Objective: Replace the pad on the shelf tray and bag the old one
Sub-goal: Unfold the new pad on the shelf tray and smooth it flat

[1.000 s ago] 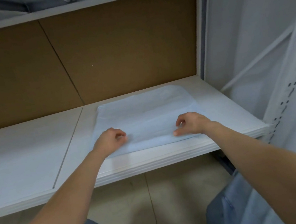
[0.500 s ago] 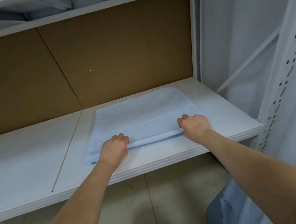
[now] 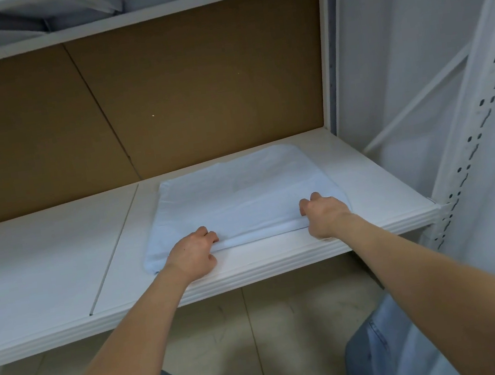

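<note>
A pale blue pad [image 3: 241, 194] lies folded on the white shelf tray [image 3: 45, 261], right of the seam between two panels. Its near edge is doubled over into a thick fold. My left hand [image 3: 193, 254] grips that fold at the front left, fingers curled over it. My right hand [image 3: 323, 213] grips the fold at the front right in the same way. A single lower layer of the pad sticks out at the front left corner, partly hidden under my left hand. No bag is in view.
A brown board [image 3: 165, 97] backs the shelf, and another shelf [image 3: 123, 18] sits above. A perforated white upright [image 3: 483, 124] and a diagonal brace [image 3: 417, 102] stand at the right. Tiled floor [image 3: 260, 343] and my knees in jeans [image 3: 387, 351] show below.
The pad's near edge has been folded back over itself, from flat to a doubled layer. Both hands moved slightly away from me with it and now hold the fold.
</note>
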A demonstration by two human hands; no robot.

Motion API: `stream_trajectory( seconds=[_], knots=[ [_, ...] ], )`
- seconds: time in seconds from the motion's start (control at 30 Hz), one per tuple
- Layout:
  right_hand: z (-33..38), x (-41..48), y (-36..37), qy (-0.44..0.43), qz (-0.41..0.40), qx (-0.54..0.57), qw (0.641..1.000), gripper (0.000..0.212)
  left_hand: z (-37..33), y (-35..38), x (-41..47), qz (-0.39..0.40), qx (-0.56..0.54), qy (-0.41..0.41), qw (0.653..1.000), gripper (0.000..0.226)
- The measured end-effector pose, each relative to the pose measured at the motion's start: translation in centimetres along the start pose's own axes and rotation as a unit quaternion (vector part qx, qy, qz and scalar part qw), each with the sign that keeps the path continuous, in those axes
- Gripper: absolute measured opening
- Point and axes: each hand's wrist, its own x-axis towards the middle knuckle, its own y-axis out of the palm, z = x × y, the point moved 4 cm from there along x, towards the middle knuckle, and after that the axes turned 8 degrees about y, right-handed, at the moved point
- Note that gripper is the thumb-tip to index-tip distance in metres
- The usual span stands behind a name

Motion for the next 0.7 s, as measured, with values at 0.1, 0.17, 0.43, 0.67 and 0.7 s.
stream_trajectory(
  seconds=[0.1,0.17,0.43,0.67,0.7],
  knots=[
    [-0.9,0.0,-1.1,0.007,-0.006,-0.001,1.000,0.037,1.5,-0.5,-1.3,0.023,-0.003,0.006,1.000,0.048],
    [-2.0,-0.1,-1.3,0.024,-0.031,-0.045,0.998,0.037,2.9,-0.7,-2.4,0.039,0.067,-0.017,0.997,0.048],
    [-2.8,0.3,-0.9,0.058,-0.036,-0.091,0.994,0.039,5.1,-0.2,-3.1,0.076,0.145,-0.112,0.980,0.038],
    [-1.5,0.5,-1.1,0.024,-0.009,-0.104,0.994,0.039,3.7,-1.5,-1.5,0.157,0.165,-0.099,0.969,0.041],
    [-0.8,0.5,-0.9,-0.005,0.010,-0.075,0.997,0.039,2.7,-1.6,-0.9,0.152,0.136,-0.084,0.975,0.042]
  ],
)
